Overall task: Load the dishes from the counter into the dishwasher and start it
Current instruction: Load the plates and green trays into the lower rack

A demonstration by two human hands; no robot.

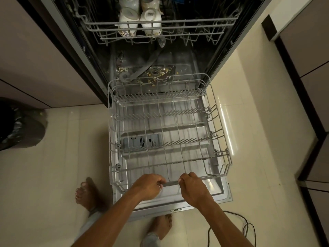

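Note:
The dishwasher stands open, its door folded down flat below me. The grey wire lower rack is pulled out over the door and holds no dishes. My left hand and my right hand both grip the rack's front bar, fingers curled round it. Higher up, the upper rack sits inside the tub with several white cups upside down in it. Food scraps lie around the filter on the tub floor.
A bin with a black bag stands on the tiled floor at the left. A black cable coils on the floor at the lower right. Cabinet fronts flank the dishwasher on both sides. My bare feet stand near the door's front edge.

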